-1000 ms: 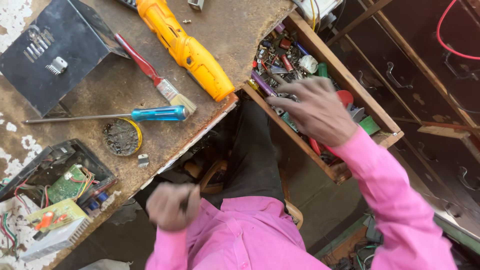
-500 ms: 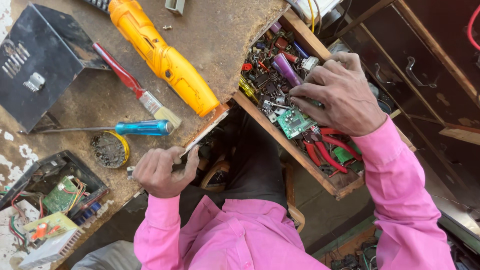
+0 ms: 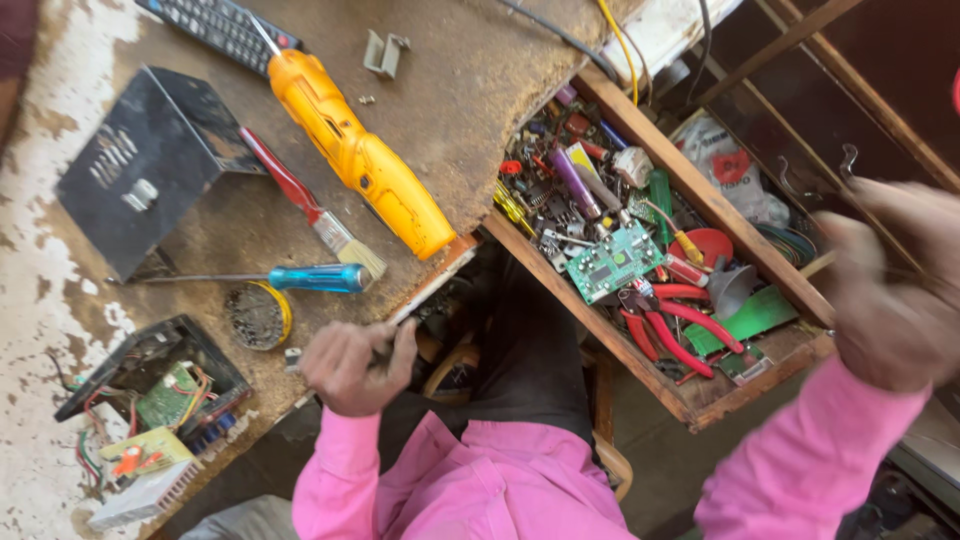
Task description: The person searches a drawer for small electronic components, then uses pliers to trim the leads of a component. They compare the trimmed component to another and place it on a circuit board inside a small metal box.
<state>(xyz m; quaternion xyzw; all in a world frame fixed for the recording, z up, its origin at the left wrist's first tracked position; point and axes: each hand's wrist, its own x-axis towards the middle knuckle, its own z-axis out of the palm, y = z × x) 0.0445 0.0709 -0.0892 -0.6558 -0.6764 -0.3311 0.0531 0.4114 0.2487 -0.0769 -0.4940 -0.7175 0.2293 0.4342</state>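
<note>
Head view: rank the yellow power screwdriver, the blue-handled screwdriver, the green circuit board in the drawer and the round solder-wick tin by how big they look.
1. Yellow power screwdriver, clearly largest.
2. Blue-handled screwdriver, long but thin.
3. Green circuit board.
4. Round solder-wick tin, close to the board in spread, so the last two are uncertain.

Worn wooden workbench (image 3: 470, 90), open wooden drawer (image 3: 700, 195)

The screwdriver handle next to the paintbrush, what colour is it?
The screwdriver handle is see-through blue, clearest in the head view.
</note>
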